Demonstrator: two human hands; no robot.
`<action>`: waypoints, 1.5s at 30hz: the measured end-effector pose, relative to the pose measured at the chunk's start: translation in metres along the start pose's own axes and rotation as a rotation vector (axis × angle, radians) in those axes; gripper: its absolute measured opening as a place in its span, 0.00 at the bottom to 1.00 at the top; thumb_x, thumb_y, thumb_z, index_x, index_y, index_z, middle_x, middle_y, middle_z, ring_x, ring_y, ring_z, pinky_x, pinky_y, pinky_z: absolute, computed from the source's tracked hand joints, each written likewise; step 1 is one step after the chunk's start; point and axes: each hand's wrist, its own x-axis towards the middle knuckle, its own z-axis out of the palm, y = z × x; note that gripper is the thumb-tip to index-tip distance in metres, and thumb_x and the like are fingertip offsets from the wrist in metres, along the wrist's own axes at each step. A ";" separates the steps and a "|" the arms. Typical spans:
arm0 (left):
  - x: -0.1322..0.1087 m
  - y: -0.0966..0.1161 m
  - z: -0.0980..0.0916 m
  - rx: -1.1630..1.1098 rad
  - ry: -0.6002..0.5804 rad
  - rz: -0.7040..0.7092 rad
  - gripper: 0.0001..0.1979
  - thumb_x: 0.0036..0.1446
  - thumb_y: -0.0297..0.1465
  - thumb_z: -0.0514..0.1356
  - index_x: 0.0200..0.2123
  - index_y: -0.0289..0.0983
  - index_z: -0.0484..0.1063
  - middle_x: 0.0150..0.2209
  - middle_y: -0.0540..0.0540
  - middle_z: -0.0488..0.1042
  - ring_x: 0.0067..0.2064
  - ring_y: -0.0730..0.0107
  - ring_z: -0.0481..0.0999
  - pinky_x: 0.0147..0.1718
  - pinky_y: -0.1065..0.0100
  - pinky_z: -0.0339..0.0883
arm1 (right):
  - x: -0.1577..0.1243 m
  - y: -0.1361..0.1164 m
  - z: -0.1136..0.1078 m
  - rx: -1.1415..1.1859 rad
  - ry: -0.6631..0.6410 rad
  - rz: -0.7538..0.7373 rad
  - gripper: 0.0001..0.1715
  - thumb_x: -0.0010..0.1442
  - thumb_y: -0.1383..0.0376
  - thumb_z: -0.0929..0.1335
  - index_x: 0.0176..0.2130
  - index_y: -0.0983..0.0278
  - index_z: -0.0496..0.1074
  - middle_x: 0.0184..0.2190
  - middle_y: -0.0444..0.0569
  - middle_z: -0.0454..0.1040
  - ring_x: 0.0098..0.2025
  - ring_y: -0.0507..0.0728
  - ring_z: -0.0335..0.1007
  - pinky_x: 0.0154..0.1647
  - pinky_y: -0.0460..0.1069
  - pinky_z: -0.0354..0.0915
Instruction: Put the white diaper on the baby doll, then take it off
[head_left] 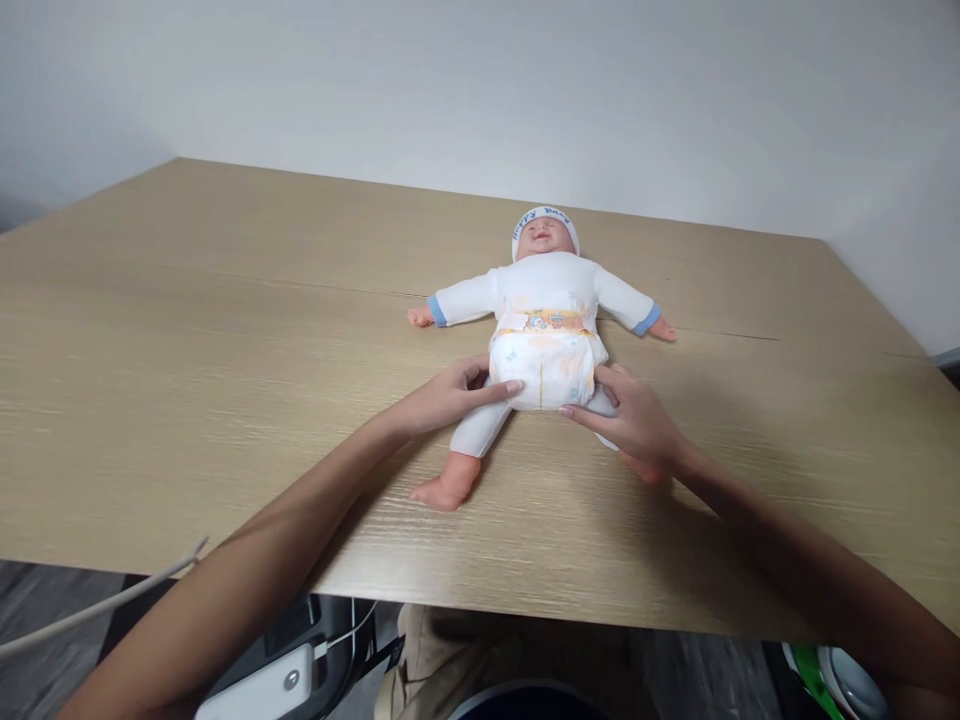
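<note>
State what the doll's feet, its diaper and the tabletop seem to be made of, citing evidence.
Feet: probably vinyl or rubber, smooth, moulded-looking. Diaper: likely soft nonwoven, matte, printed, slightly puckered. Tabletop: wood or wood-look laminate, low sheen, streaked with grain.

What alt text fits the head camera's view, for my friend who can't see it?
A doll lies on its back on a table, wearing a diaper over white clothes. A person's left hand and right hand touch the diaper's lower sides.
</note>
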 end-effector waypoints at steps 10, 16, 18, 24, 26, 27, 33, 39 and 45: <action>-0.002 -0.002 0.004 -0.239 0.030 -0.026 0.26 0.65 0.51 0.69 0.55 0.37 0.84 0.49 0.37 0.87 0.53 0.47 0.83 0.55 0.53 0.77 | 0.005 0.010 0.002 0.383 -0.096 0.146 0.22 0.64 0.46 0.78 0.48 0.57 0.80 0.48 0.49 0.85 0.51 0.65 0.82 0.55 0.60 0.75; -0.001 -0.008 0.001 -0.345 0.086 -0.048 0.22 0.67 0.51 0.69 0.50 0.38 0.83 0.43 0.42 0.85 0.48 0.53 0.81 0.53 0.56 0.75 | 0.007 0.003 0.006 0.746 -0.098 0.248 0.24 0.62 0.46 0.79 0.50 0.56 0.81 0.56 0.50 0.86 0.64 0.67 0.80 0.70 0.65 0.73; 0.001 -0.014 0.000 -0.354 0.123 -0.043 0.21 0.68 0.51 0.69 0.45 0.38 0.82 0.36 0.45 0.80 0.40 0.60 0.77 0.45 0.61 0.72 | 0.007 0.004 0.006 0.767 -0.095 0.262 0.24 0.62 0.45 0.79 0.50 0.56 0.81 0.55 0.50 0.86 0.63 0.66 0.80 0.70 0.64 0.72; 0.004 -0.019 0.001 -0.395 0.114 0.024 0.20 0.67 0.50 0.71 0.38 0.38 0.76 0.31 0.51 0.69 0.32 0.70 0.63 0.33 0.67 0.57 | 0.004 0.003 0.003 0.575 -0.087 0.285 0.24 0.63 0.41 0.77 0.42 0.57 0.80 0.38 0.46 0.82 0.42 0.61 0.78 0.46 0.56 0.74; 0.004 -0.017 0.003 -0.397 0.118 0.042 0.21 0.66 0.50 0.71 0.37 0.38 0.75 0.31 0.50 0.69 0.32 0.70 0.62 0.32 0.68 0.57 | 0.002 -0.001 0.002 0.429 -0.012 0.252 0.23 0.65 0.41 0.76 0.39 0.58 0.81 0.37 0.46 0.78 0.40 0.59 0.74 0.44 0.56 0.71; 0.004 -0.015 0.004 -0.393 0.123 0.050 0.22 0.66 0.51 0.71 0.37 0.38 0.75 0.31 0.50 0.68 0.32 0.71 0.61 0.32 0.68 0.57 | 0.000 -0.003 0.003 0.367 0.042 0.225 0.22 0.65 0.42 0.76 0.38 0.58 0.82 0.39 0.47 0.77 0.42 0.60 0.73 0.46 0.56 0.71; -0.017 -0.001 0.006 -0.251 0.178 0.016 0.19 0.69 0.51 0.66 0.45 0.40 0.79 0.38 0.45 0.78 0.41 0.61 0.75 0.42 0.62 0.72 | -0.021 0.012 0.004 0.324 0.051 0.182 0.24 0.66 0.44 0.75 0.53 0.55 0.84 0.42 0.47 0.76 0.36 0.57 0.70 0.41 0.55 0.72; -0.048 -0.010 0.006 0.153 0.447 0.139 0.27 0.75 0.46 0.59 0.71 0.44 0.69 0.71 0.38 0.74 0.68 0.48 0.75 0.68 0.44 0.71 | -0.056 0.017 -0.015 0.220 0.112 0.140 0.32 0.71 0.46 0.73 0.68 0.53 0.74 0.57 0.54 0.80 0.46 0.63 0.78 0.52 0.62 0.78; -0.043 -0.031 0.014 0.541 0.352 0.349 0.30 0.80 0.44 0.53 0.79 0.46 0.59 0.81 0.39 0.59 0.81 0.45 0.58 0.79 0.41 0.56 | -0.056 0.000 -0.009 -0.001 0.134 -0.127 0.41 0.75 0.50 0.69 0.80 0.54 0.59 0.78 0.55 0.65 0.79 0.72 0.60 0.79 0.72 0.60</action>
